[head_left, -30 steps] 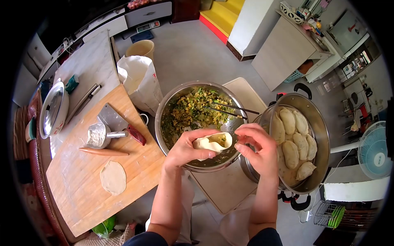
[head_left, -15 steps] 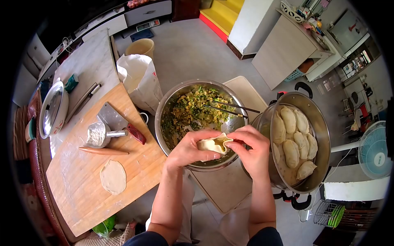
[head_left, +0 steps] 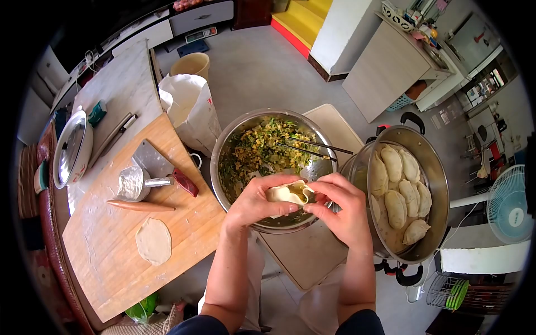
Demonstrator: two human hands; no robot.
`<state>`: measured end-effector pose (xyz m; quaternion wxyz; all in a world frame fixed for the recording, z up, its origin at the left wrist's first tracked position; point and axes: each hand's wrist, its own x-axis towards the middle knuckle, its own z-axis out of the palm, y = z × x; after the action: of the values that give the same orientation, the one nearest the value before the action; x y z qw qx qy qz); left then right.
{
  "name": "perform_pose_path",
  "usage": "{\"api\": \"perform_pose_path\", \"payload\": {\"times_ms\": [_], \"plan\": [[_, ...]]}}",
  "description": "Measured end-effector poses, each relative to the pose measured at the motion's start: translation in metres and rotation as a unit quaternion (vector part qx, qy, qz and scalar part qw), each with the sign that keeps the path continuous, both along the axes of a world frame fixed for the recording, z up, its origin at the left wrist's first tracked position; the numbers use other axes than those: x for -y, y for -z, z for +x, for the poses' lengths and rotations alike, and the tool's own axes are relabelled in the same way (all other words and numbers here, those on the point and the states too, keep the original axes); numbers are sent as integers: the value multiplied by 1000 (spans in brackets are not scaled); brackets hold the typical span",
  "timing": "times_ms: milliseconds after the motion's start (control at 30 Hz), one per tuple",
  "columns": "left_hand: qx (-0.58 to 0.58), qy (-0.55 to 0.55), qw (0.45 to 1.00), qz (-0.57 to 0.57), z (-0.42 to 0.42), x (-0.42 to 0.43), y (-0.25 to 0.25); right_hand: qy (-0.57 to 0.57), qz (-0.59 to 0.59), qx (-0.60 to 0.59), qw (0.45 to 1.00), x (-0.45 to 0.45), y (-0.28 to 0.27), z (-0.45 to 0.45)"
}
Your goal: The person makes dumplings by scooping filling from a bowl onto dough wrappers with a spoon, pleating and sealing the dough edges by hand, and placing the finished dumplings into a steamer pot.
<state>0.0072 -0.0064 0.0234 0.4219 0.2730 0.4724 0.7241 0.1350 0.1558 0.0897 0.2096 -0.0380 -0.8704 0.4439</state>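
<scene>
A partly folded dumpling (head_left: 287,194) with filling showing at its open right end is held over the near side of the metal bowl (head_left: 221,196). My left hand (head_left: 253,204) is closed around its left side, thumb in front. My right hand (head_left: 341,205) pinches the dough edge at the right end between thumb and fingers. Chopped green and yellow filling (head_left: 262,148) lies in the bowl, with a pair of dark chopsticks (head_left: 312,149) resting across its right rim. To the right, a steamer pot (head_left: 441,223) holds several shaped dumplings (head_left: 396,209).
On the wooden board (head_left: 111,251) lie a round dough wrapper (head_left: 153,241), a rolling pin (head_left: 141,206), a scoop of flour (head_left: 132,183) and a dough scraper (head_left: 151,159). A white flour sack (head_left: 192,111) stands behind the board. A fan (head_left: 509,204) is at the far right.
My right hand has shifted slightly right, its fingers spreading a little at the dough edge. The dumpling's open end looks a little wider. My left hand stays nearly still.
</scene>
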Motion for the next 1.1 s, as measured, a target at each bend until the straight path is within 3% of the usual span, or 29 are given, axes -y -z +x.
{"api": "perform_pose_path", "payload": {"times_ms": [333,533,833,1100], "plan": [[-129,18,991,36,-3,-6,7,20,39,-56,997,-3,13,-4],[-139,31,989,35,-3,-6,5,58,-70,13,996,3,11,-2],[-176,23,984,1,-4,-7,2,17,63,-32,997,-2,13,-4],[-178,-24,984,-14,-2,-7,-1,23,42,0,999,7,7,-2]]}}
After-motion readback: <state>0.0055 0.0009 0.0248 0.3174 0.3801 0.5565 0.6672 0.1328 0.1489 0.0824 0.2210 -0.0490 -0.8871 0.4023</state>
